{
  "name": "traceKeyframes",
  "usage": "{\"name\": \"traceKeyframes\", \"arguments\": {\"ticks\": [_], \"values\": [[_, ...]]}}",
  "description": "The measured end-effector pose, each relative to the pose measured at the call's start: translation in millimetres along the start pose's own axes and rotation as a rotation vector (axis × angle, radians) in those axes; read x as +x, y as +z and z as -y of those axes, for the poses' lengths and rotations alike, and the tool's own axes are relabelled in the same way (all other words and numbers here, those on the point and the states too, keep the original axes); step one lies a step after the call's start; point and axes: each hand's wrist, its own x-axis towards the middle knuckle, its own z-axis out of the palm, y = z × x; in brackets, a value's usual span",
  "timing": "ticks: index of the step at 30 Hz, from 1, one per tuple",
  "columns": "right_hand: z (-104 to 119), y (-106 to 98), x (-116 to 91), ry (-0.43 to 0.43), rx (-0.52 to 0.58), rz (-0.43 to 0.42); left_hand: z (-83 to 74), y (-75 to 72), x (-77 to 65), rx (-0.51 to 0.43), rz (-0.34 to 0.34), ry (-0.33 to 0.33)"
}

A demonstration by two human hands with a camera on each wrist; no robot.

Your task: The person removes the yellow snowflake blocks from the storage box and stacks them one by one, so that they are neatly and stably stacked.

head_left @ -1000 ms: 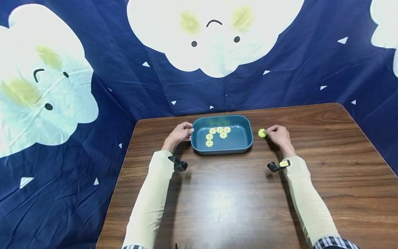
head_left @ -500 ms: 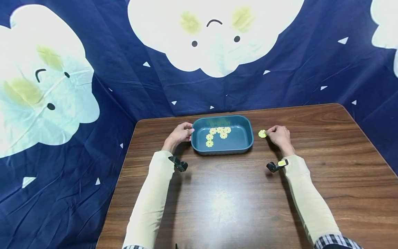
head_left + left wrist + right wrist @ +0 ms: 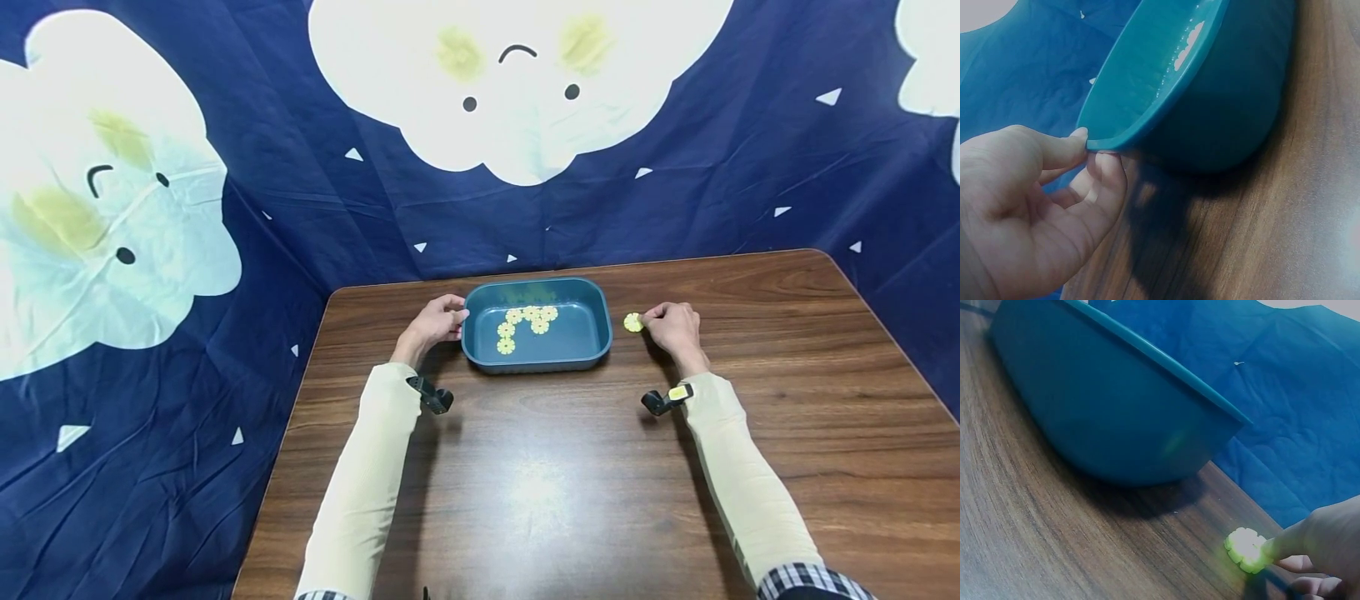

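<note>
Yellow and scalloped, the flower piece (image 3: 1245, 550) is pinched at its right edge by the right hand (image 3: 675, 327), just right of the teal tub (image 3: 537, 365); so slight a grip could let it slip. The left hand (image 3: 435, 323) pinches the tub's left rim, where an uneven pull might tip it and slide the loose flowers (image 3: 540, 326) inside. Both arms (image 3: 360, 483) reach far across the table (image 3: 600, 467), wide apart.

Smooth plastic-looking tub (image 3: 576, 340) – glossy wood-grain table (image 3: 540, 433) – creased cloth backdrop (image 3: 480, 212)
</note>
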Motion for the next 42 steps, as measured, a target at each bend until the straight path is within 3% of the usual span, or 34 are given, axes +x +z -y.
{"name": "traceKeyframes", "arguments": {"ticks": [15,27,36,42], "values": [[-0.3,0.2,-1.3,0.002,0.001,0.004,-0.2,-0.1,-0.3,-0.001,0.001,-0.002],[-3.0,2.6,-0.7,-0.051,-0.005,-0.037,-1.0,0.0,-0.2,-0.006,0.003,-0.006],[-0.3,0.3,-1.9,-0.028,0.032,-0.028,-1.8,1.3,-0.9,-0.01,0.004,0.0],[1.6,-1.2,-1.2,-0.067,0.034,-0.078,-2.4,1.3,-1.2,-0.008,0.001,0.001]]}}
